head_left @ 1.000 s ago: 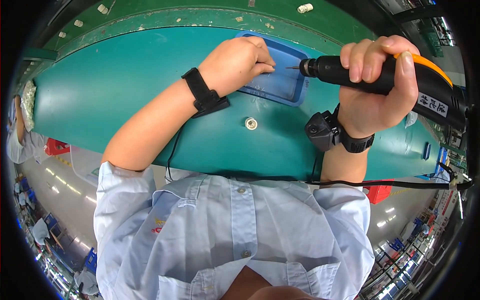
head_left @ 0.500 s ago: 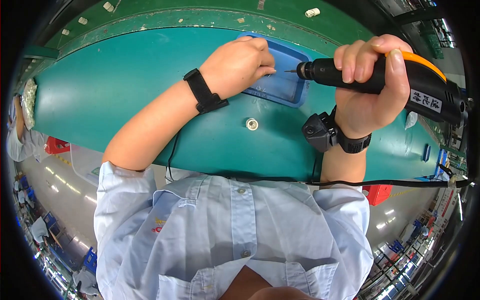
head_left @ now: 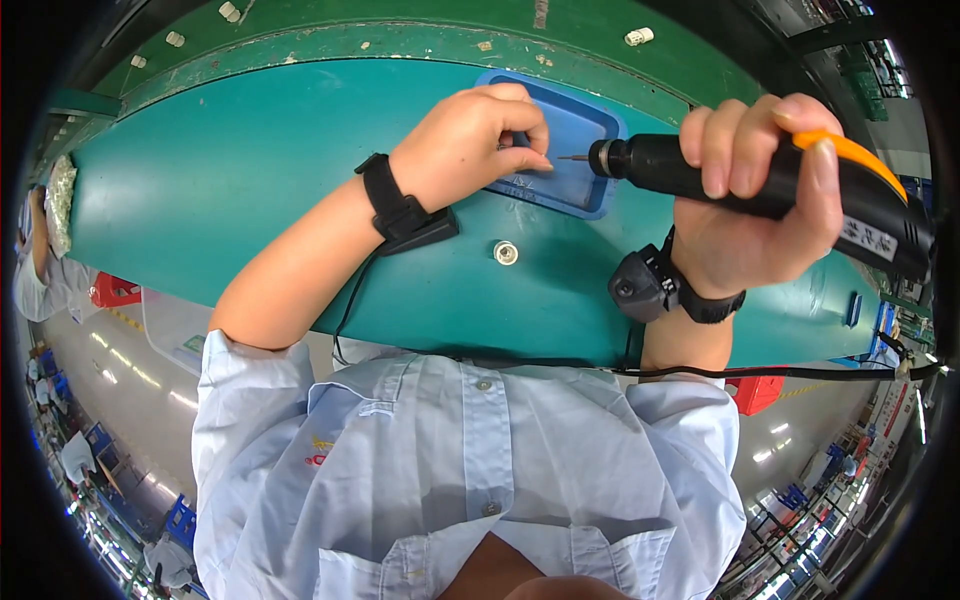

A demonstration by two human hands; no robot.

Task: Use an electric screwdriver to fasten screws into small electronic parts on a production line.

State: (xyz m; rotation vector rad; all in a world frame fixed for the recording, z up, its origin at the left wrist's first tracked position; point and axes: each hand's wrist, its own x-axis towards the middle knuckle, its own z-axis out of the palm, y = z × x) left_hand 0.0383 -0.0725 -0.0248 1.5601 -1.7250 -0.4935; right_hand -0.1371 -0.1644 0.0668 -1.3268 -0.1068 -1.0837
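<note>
My right hand is wrapped round a black electric screwdriver with an orange strip, its thin bit pointing left. Over the blue tray, my left hand is closed in a pinch near the tip of that bit. Whatever lies between its thumb and forefinger is too small to make out. Small bits, too tiny to name, lie on the tray floor beside the fingers. A small round white fitting with a hollow centre rests on the green bench, nearer to me than the tray.
Several white fittings like this lie on the green ledge beyond the bench. A black cable runs along the near edge at right. A clear plastic bag lies at the far left, where another person's arm shows.
My left hand has drawn slightly toward me, still pinched. The screwdriver in my right hand has lowered slightly in the picture, its bit now level with my left fingertips.
</note>
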